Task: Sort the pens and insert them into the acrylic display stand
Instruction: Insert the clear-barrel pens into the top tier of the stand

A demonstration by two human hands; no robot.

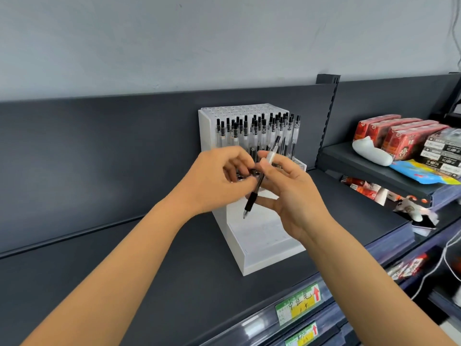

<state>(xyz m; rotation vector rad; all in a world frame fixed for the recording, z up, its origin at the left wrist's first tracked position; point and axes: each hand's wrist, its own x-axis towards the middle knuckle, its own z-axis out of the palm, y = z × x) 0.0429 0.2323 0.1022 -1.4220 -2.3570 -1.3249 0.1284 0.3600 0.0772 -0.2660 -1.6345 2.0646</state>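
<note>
The pen (pixel 252 199) is a light, stiff plastic stick with a clear upper barrel, a black rubber sleeve low down and a fine metal tip. I judge it easy to carry but apt to swivel in a two-finger pinch. The smooth barrel looks slippery and the rubber sleeve surer, yet a hold above mid-length would leave the tip free to find a hole. The right hand (pixel 291 193) pinches it by the clear barrel between thumb and forefinger, its other fingers spread loosely beneath, so the pen slants tip-down across the gap between the two hands. The left hand (pixel 212 181) is curled round a bundle of pens (pixel 240 176). Only their dark ends show between its fingers, so how many it holds cannot be told. Directly beyond both hands the acrylic display stand (pixel 262 245) sits on the dark shelf (pixel 149 258). Its bare lower step lies under the right hand, and its upper tiers rise above the fingertips, crowded with standing pens (pixel 257 128). The thin acrylic looks brittle, so any insertion calls for gentle pressure.
</note>
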